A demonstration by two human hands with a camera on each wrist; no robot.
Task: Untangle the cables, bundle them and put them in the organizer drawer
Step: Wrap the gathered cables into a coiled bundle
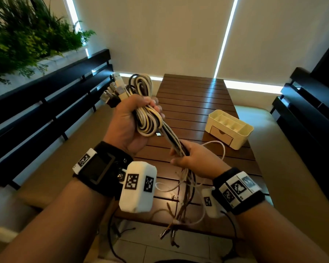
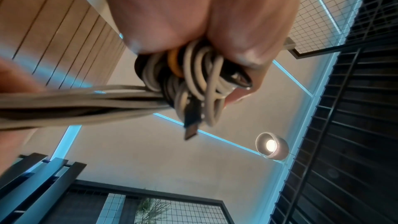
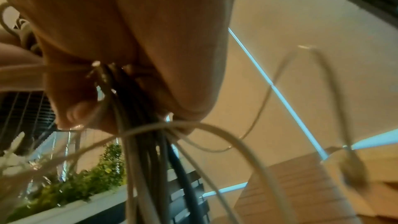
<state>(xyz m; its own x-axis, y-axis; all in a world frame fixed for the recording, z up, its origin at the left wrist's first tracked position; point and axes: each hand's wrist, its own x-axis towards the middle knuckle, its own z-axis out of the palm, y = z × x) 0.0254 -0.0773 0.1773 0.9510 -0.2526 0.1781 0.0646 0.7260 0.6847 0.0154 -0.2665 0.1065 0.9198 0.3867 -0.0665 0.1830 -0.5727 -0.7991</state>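
A bundle of white, grey and black cables (image 1: 146,112) is coiled in loops, and my left hand (image 1: 133,118) grips it above the table. Plug ends (image 1: 115,88) stick out past the hand to the upper left. The straight run of cables (image 1: 176,143) leads down to my right hand (image 1: 186,156), which grips them lower. Loose ends (image 1: 180,211) dangle below toward the table's near edge. In the left wrist view the coil (image 2: 193,81) sits under my curled fingers, a dark plug (image 2: 190,125) hanging down. In the right wrist view the strands (image 3: 137,134) pass through my fist. The cream organizer (image 1: 230,128) stands at the right, its drawer (image 1: 221,134) closed.
The brown slatted table (image 1: 190,95) runs away from me. Dark slatted benches (image 1: 51,103) flank it on the left and right (image 1: 308,111). A planter with green foliage (image 1: 21,35) is at the upper left. Blinds cover the window behind.
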